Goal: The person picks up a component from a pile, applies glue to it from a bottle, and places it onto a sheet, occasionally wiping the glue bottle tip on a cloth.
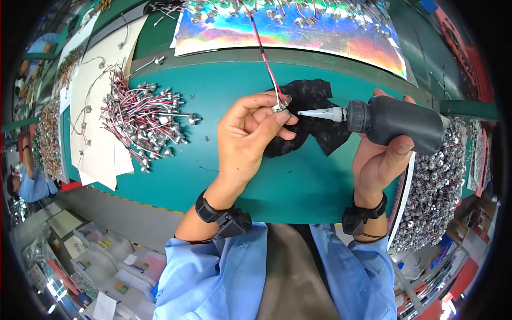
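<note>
Two bare hands working close together over the green surface [282, 186]. Left hand [246, 124] is pinching a small metal part [279, 108] between thumb and fingertips, nearly closed on it, other fingers curling loosely below. Red and white leads [268, 69] are running up from the part, away from the left hand, over the shiny rainbow sheet [298, 40] beyond both hands

Right hand [376, 165] is wrapping round a black squeeze bottle [405, 122], thumb on the near side, fingers behind, opening only as wide as the bottle body. Bottle is lying near horizontal, its pale tapered nozzle [325, 114] pointing left toward the part. Tip is sitting just beside the left fingertips, looking apart from the part

Black cloth [325, 138] is lying under and between the hands. Left of the left hand, a heap of wired metal parts [141, 117] is spreading over the surface and the cream sheets [96, 122]. More wired parts [306, 18] are resting on the rainbow sheet. Right of the right wrist, a mass of small metal parts [426, 197] is lying piled. Both wrists are wearing black straps [365, 216], below them blue sleeves [208, 277]
</note>
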Available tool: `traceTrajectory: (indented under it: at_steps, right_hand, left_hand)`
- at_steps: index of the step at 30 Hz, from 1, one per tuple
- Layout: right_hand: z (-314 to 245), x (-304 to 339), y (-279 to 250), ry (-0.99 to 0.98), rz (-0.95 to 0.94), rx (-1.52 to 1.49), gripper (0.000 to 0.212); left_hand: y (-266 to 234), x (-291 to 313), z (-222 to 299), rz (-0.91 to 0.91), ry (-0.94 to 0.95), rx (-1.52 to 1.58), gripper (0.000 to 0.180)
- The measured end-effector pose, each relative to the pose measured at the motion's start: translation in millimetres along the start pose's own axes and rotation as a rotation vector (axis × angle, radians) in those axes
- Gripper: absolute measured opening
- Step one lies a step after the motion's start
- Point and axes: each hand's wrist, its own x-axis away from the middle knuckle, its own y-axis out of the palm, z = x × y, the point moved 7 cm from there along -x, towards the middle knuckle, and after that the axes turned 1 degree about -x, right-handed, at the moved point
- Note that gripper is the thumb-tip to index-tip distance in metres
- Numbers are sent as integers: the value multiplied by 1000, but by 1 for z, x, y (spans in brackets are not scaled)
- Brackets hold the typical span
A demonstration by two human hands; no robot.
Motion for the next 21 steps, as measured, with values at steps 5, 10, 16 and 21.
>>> traceTrajectory:
  at_steps: [5, 10, 16, 21]
  right_hand:
    - [-4, 2, 6, -62, -4, 69, 72]
    - [-5, 2, 8, -73, 1, 88, 72]
    - [-6, 2, 10, -96, -9, 97, 72]
    - [-8, 2, 13, -136, -26, 118, 72]
  left_hand:
    - [0, 2, 0, 7, 20, -25, 17]
    - [4, 3, 1, -32, 42, -58, 16]
    - [5, 4, 3, -39, 66, -83, 17]
    - [5, 4, 5, -48, 89, -111, 17]
